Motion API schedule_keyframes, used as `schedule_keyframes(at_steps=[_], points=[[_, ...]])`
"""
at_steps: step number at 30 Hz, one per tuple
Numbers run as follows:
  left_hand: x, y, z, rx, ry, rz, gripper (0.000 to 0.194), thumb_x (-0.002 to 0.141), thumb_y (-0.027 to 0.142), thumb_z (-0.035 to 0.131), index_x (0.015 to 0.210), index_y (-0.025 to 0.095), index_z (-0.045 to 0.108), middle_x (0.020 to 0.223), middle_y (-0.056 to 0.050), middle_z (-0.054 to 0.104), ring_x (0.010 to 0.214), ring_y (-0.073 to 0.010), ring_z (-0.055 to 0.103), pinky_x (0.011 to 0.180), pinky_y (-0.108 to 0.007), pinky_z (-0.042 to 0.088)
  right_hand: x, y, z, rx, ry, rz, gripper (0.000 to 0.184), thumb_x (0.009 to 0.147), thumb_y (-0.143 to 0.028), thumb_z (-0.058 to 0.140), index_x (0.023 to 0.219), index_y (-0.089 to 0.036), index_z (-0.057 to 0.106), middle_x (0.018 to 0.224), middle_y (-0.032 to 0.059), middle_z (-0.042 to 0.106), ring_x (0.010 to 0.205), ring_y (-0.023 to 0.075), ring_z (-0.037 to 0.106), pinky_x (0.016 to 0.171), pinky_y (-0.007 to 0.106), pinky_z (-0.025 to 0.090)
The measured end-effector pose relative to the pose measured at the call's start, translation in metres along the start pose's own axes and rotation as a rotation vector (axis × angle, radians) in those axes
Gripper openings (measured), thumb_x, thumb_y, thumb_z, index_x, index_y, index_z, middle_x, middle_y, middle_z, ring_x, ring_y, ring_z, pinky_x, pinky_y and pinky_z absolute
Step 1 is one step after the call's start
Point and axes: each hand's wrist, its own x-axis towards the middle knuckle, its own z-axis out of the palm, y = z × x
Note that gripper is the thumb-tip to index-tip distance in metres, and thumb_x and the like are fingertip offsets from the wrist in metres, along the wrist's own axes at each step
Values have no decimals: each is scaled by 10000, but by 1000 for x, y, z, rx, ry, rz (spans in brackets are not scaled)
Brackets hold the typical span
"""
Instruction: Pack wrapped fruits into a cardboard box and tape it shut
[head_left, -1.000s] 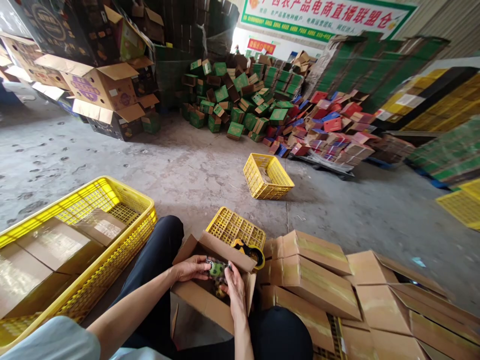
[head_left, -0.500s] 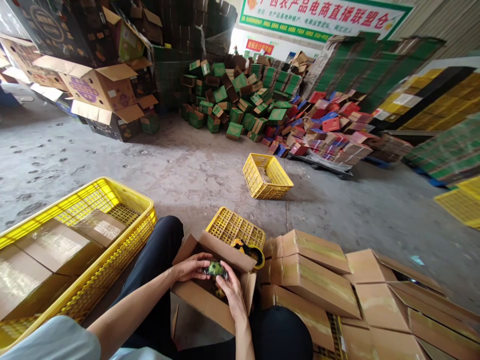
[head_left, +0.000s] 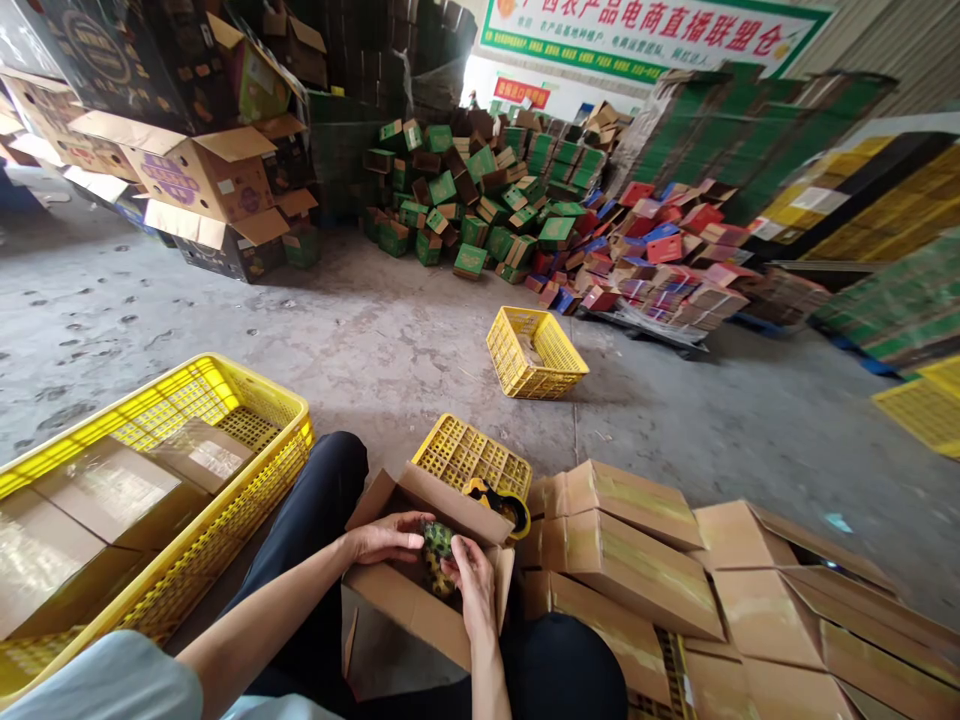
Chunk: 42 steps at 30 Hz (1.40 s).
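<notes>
Probably biggest risk = a slip: L hand (head_left: pixel 386 538) & R hand (head_left: pixel 472 582) both have fingertips closed on opp. sides of mottled green item (head_left: pixel 437 543), at mouth of open carton (head_left: pixel 411 604). Grip looks light, so if surface's slick (can't tell), it could drop onto yellowish contents (head_left: pixel 439 583) below. Also tape dispenser (head_left: pixel 519 512) sits just beside carton's far flap (head_left: pixel 455 503); a wrist bump on flap might shift it.
</notes>
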Motion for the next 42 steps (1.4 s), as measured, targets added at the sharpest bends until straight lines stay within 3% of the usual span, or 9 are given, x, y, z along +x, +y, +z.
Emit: schedule_keyframes(at_steps=[6, 12, 16, 19, 23, 29, 36, 39, 42], points=[[3, -2, 1, 10, 4, 17, 655, 734, 424, 949, 1312, 242, 702, 1291, -101, 657, 1116, -227, 639, 822, -265, 534, -3, 0, 3, -93, -47, 36, 701, 669, -794, 783, 1056, -210, 783, 830, 68, 797, 601, 252, 742, 502, 323, 595], [4, -2, 3, -14, 25, -2, 600, 726, 475, 947, 1204, 184, 731, 1094, -96, 711, 843, -150, 676, 696, -215, 528, -6, -4, 4, -178, -98, 29, 777, 728, -872, 665, 1050, -177, 800, 701, 80, 766, 585, 257, 722, 470, 311, 550], [4, -1, 4, -38, 53, -1, 582, 748, 511, 925, 1182, 172, 734, 1106, -106, 717, 836, -154, 692, 721, -237, 546, -8, -8, 4, -154, -115, -22, 778, 768, -834, 660, 1230, -216, 761, 1064, 123, 801, 851, 306, 755, 563, 339, 601], [5, -2, 4, -53, 74, 7, 577, 746, 520, 925, 1163, 168, 736, 1113, -102, 711, 832, -147, 689, 725, -240, 554, -12, -10, 3, -103, -164, -65, 795, 776, -730, 746, 1419, -273, 646, 1382, 117, 692, 1097, 328, 716, 715, 364, 642], [6, -3, 4, -34, 65, -6, 607, 740, 555, 919, 1155, 151, 735, 1065, -101, 711, 781, -133, 685, 700, -232, 556, -16, -10, 2, -68, -227, -103, 865, 776, -590, 834, 1541, -350, 508, 1531, 92, 579, 1226, 336, 672, 866, 411, 636], [5, -3, 3, -10, 54, -49, 639, 746, 616, 889, 1160, 158, 726, 1027, -97, 711, 751, -139, 700, 679, -231, 548, -14, -9, 1, -142, -229, -112, 620, 772, -604, 825, 1288, -271, 738, 1289, 98, 737, 1074, 325, 717, 832, 408, 635], [-1, -1, 3, -13, 22, -1, 974, 709, 491, 949, 1550, 351, 479, 1547, -129, 498, 1188, -264, 649, 778, -265, 552, -8, -8, 4, -68, -92, -26, 665, 671, -711, 836, 1126, -229, 793, 1086, 95, 800, 909, 308, 753, 733, 384, 644], [0, -1, 2, -24, -46, 4, 956, 642, 353, 1000, 1492, 328, 562, 1560, -114, 491, 1249, -282, 612, 788, -252, 536, -9, -8, 5, -28, -88, 2, 656, 654, -724, 838, 1077, -224, 794, 1091, 96, 797, 891, 308, 762, 693, 375, 648], [2, -3, 1, -34, -25, -14, 788, 611, 302, 1019, 1328, 249, 695, 1370, -109, 638, 1086, -226, 669, 789, -250, 519, -10, -9, 6, -11, -89, 27, 650, 649, -746, 829, 1026, -218, 788, 1063, 95, 797, 847, 298, 770, 660, 367, 648]])
